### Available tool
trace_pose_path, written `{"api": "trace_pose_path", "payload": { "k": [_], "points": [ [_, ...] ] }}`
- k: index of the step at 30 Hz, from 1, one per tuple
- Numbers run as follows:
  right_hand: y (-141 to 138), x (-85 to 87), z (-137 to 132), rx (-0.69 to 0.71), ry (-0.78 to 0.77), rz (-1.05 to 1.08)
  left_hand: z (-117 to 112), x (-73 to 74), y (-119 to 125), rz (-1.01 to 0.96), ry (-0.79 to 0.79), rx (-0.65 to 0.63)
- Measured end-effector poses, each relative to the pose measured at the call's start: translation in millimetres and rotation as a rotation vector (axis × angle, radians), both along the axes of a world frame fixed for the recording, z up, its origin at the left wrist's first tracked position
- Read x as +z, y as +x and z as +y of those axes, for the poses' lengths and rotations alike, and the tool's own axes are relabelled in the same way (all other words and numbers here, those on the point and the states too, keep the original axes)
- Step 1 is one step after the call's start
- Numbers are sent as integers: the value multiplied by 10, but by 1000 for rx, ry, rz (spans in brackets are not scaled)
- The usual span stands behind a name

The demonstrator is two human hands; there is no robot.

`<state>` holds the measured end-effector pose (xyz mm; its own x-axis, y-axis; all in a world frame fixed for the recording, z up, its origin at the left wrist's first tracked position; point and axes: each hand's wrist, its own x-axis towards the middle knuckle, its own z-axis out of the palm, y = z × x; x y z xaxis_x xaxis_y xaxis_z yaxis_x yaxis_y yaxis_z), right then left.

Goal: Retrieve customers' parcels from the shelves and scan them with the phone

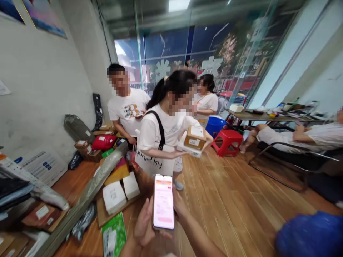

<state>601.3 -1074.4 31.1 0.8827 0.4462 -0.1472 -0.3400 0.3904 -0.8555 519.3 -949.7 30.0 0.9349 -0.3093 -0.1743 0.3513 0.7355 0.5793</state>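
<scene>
Upright in front of me is a lit smartphone (163, 202), its screen facing me with a pinkish page and an orange band at the top. My left hand (144, 219) is closed around its left side and lower edge. At the phone's right edge, my right hand (180, 204) grips it too, with its fingers mostly hidden behind the phone. Just beyond, a person (152, 132) in a white T-shirt carries a small cardboard box (195, 137) on a flat white box (189, 148). A white bag with black lettering (155, 164) hangs at that person's side.
Parcels line the left, among them white packages (114, 197), a green packet (114, 235) and a long wrapped roll (88, 200). Two more people stand behind. A red stool (227, 142), blue bin (215, 125), cluttered table (262, 114), seated person and blue bag (311, 235) are right.
</scene>
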Motion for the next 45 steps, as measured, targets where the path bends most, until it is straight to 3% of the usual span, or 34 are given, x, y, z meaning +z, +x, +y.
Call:
{"api": "trace_pose_path", "payload": {
  "k": [4,10,21,25,31,37,45],
  "points": [
    [-24,44,120,-78,-84,-14,112,-46,-184,60,11,82],
    [-110,106,296,-34,-90,-57,278,-174,-343,134,0,134],
    [-347,-63,515,38,-122,-27,397,-134,-677,205,71,192],
    [-456,-58,453,109,-99,-4,206,-81,-881,210,100,282],
    [-662,16,133,217,-70,68,-345,-3,-1209,185,106,417],
    [-900,-87,-186,366,-41,188,-852,25,-1541,227,166,542],
    [-1256,-6,-240,463,-37,269,-1220,31,-2047,355,314,676]
  ]
}}
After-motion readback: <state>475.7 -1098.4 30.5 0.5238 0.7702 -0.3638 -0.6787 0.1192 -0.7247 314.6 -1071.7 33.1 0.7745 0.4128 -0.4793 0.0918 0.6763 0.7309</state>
